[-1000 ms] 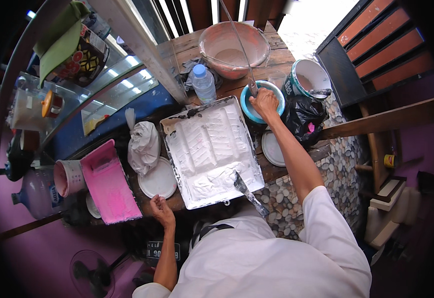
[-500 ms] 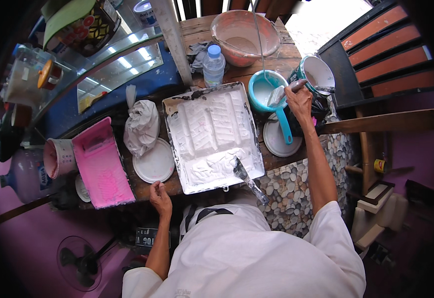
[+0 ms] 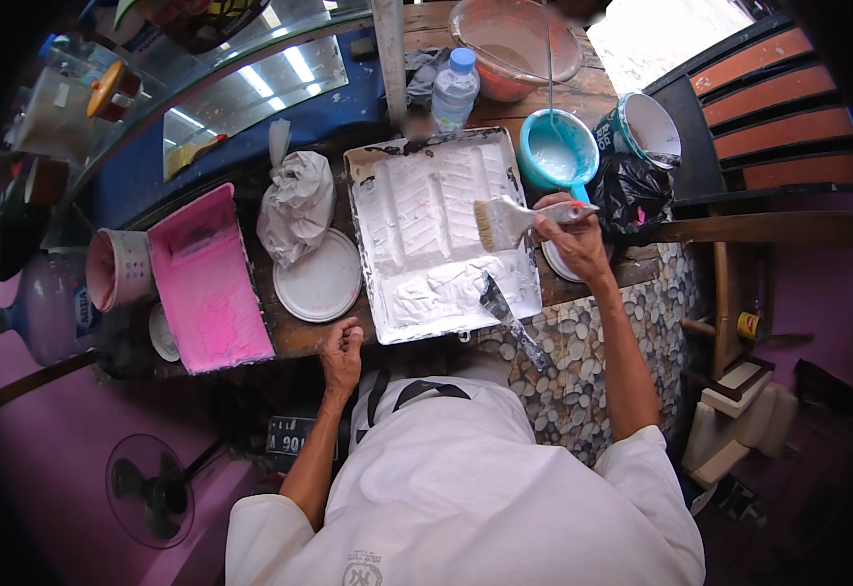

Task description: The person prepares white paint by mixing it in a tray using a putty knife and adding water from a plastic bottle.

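Paintbrush, gripped by its handle in the right hand, points its bristles left over the tray; best let drips fall there, clear of the scraper. Left hand, loosely curled, seems empty.

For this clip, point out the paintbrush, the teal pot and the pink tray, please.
Paintbrush point(image 3: 518, 220): head view, on the broad pale part beside the bristles.
Teal pot point(image 3: 527, 162): head view, on its wall, at the left side.
Pink tray point(image 3: 208, 286): head view, on its pink-coated inner surface.
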{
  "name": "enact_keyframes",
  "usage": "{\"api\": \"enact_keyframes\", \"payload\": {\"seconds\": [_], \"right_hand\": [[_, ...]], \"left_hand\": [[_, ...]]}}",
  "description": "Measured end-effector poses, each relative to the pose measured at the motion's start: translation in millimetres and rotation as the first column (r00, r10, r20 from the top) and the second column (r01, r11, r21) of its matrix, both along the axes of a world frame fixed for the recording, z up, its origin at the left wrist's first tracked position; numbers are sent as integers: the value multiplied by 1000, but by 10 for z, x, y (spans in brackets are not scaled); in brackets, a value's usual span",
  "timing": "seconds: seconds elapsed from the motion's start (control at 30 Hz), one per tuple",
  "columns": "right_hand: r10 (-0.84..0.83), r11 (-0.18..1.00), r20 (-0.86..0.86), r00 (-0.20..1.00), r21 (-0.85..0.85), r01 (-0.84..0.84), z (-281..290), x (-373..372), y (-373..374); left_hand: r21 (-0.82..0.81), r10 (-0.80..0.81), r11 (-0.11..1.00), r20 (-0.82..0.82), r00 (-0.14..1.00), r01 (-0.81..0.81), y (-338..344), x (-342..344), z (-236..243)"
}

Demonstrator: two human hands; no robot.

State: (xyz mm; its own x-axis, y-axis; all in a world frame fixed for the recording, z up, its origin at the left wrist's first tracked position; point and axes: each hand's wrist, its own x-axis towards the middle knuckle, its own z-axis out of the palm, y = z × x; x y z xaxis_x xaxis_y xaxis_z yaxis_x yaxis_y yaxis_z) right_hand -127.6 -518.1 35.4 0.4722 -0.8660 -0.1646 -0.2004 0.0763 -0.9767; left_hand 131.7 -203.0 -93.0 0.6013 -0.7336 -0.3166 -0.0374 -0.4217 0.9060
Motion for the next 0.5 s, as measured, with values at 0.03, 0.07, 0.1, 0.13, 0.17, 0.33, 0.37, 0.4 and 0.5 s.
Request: {"api": "enact_keyframes", "payload": {"seconds": [0.03, 0.07, 0.1, 0.13, 0.17, 0.33, 0.37, 0.4, 0.5], "right_hand": [[46, 998, -10, 999, 31, -45, -101, 95, 40], [47, 998, -9, 999, 32, -47, -199, 147, 60], [100, 994, -48, 994, 49, -98, -291, 194, 66], [157, 986, -86, 984, 70, -152, -352, 244, 69], [162, 985, -85, 983, 72, -156, -396, 278, 70], [222, 939, -319, 922, -186, -291, -445, 362, 96], [221, 918, -349, 911, -241, -315, -423, 380, 115], [222, 917, -351, 909, -241, -317, -472, 394, 126], [178, 779, -360, 916, -518, -354, -579, 406, 168]], "left_hand": [[1, 5, 1000, 2, 1000, -5, 17, -11, 55], [12, -54, 998, -38, 998, 54, 25, -34, 92], [21, -112, 993, -79, 991, 114, 38, -41, 115], [39, -151, 987, -92, 984, 155, 52, -36, 120], [42, -147, 988, -92, 985, 151, 70, -32, 127], [76, -219, 972, -32, 975, 221, 79, -86, 153], [75, -217, 973, -34, 976, 219, 79, -98, 158], [80, -203, 975, -50, 978, 207, 79, -108, 166], [95, -196, 975, -41, 980, 199, 26, -146, 207]]}}
